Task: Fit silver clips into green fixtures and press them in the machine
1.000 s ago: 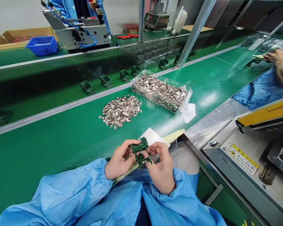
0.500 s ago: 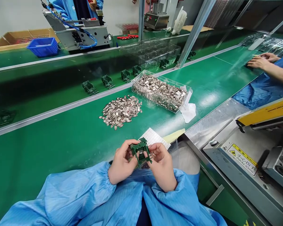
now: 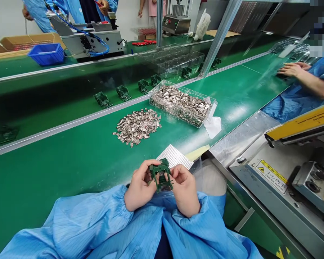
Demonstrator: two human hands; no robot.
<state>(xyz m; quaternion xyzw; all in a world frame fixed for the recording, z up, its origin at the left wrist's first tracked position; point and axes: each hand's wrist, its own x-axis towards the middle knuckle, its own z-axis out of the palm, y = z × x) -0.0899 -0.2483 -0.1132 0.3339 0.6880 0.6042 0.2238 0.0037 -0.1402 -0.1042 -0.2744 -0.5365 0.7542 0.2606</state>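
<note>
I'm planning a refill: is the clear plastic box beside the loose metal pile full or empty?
Mostly full: small metal pieces fill the clear plastic box along its length, showing through its see-through wall.

We hold our left hand (image 3: 140, 189) and right hand (image 3: 185, 187) close together before our torso (image 3: 148, 230), sleeved forearms (image 3: 94, 210) angled inward. The left index finger (image 3: 148, 163) reaches out above its thumb (image 3: 152, 185); the right fingers (image 3: 181, 169) curl in a pinch, both palms facing each other.
</note>
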